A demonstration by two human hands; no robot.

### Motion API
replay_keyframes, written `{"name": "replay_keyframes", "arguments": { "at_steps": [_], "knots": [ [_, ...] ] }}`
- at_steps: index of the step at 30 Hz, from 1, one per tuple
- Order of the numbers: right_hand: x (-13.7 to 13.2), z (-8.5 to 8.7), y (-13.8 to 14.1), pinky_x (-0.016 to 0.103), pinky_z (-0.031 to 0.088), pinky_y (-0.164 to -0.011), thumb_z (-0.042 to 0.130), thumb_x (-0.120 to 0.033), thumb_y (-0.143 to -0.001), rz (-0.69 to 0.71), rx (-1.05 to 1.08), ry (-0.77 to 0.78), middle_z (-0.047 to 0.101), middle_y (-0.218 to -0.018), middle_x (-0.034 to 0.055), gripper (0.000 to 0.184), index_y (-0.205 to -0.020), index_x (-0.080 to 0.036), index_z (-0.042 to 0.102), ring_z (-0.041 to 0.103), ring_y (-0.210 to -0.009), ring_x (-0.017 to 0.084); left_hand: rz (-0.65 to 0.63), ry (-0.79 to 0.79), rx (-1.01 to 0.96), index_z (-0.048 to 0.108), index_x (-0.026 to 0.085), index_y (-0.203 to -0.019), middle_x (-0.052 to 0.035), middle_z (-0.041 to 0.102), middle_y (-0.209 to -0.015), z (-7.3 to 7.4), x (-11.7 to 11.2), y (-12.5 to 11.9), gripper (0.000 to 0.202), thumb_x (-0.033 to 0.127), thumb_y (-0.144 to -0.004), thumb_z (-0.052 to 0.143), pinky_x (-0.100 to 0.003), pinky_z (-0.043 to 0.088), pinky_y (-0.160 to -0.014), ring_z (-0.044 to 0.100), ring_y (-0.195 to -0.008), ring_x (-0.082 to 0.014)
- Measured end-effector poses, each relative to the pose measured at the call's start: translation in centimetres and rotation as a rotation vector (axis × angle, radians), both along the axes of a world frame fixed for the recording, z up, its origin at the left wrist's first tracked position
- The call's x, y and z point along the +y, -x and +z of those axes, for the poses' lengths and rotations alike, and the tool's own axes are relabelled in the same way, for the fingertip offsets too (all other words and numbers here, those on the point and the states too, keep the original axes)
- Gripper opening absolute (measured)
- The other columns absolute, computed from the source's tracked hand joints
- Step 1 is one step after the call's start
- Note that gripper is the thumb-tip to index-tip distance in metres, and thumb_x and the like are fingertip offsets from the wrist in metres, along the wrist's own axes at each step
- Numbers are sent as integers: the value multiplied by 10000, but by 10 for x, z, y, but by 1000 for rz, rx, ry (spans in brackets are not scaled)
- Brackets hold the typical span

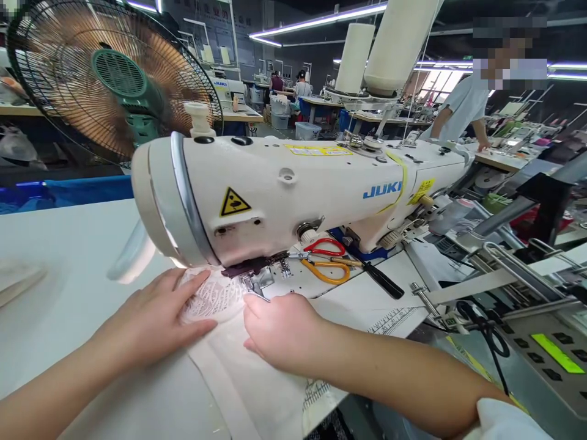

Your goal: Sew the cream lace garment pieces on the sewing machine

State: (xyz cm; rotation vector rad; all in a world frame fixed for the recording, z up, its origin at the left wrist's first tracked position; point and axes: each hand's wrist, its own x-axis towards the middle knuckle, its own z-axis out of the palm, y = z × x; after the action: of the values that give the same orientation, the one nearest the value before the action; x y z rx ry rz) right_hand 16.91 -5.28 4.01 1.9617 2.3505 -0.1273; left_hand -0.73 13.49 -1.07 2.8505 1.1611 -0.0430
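A white lace fabric piece (213,299) lies under the needle area of a white JUKI sewing machine (257,195). My left hand (158,308) rests flat on the lace's left side, thumb and fingers apart. Close to the presser foot (257,284), my right hand (282,330) is closed, its fingertips pinching the fabric edge. Plain white cloth (257,385) and a strap-like band (224,391) hang from the lace towards me. The tips of some left fingers are hidden near the machine head.
Red-handled scissors (325,246), yellow-handled scissors (328,272) and a black-handled tool (383,281) lie behind the needle. A fan (121,73) stands back left; a control panel (550,354) sits right. Thread cones (355,58) rise above. Another person (463,107) stands at the back right.
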Motion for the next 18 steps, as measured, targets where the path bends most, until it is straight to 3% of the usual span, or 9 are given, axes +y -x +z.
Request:
{"name": "replay_keyframes", "arguments": {
  "at_steps": [3, 8, 12, 18],
  "knots": [
    [3, 2, 2, 284, 334, -371, 683, -317, -915, -1, -32, -5, 671, -1252, 136, 204, -1041, -163, 728, 642, -694, 181, -8, 1, 1, 575, 276, -1375, -123, 551, -1408, 3, 2, -4, 808, 712, -699, 491, -499, 468, -1059, 511, -1332, -385],
    [-4, 8, 3, 292, 277, -347, 524, -426, -1016, 24, -35, 90, 609, -1393, 146, 364, -1178, -150, 696, 663, -756, 187, 12, 35, 57, 571, 224, -1385, -158, 575, -1327, 19, -9, -13, 822, 701, -731, 426, -496, 469, -1013, 546, -1253, -390],
    [-10, 4, 2, 296, 287, -364, 505, -451, -1020, 54, -17, 18, 648, -1326, 143, 399, -1164, -127, 689, 649, -735, 171, 25, 74, 76, 553, 170, -1400, -190, 551, -1324, 30, -18, -17, 834, 677, -757, 391, -496, 439, -1021, 528, -1251, -400],
    [-14, -4, -1, 284, 326, -377, 547, -424, -1004, 36, 39, -16, 665, -1278, 142, 333, -1056, -132, 698, 654, -755, 168, 42, 117, 90, 617, 159, -1290, -163, 595, -1089, 47, -23, -26, 731, 637, -789, 384, -428, 480, -838, 579, -1064, -385]
  ]
}}
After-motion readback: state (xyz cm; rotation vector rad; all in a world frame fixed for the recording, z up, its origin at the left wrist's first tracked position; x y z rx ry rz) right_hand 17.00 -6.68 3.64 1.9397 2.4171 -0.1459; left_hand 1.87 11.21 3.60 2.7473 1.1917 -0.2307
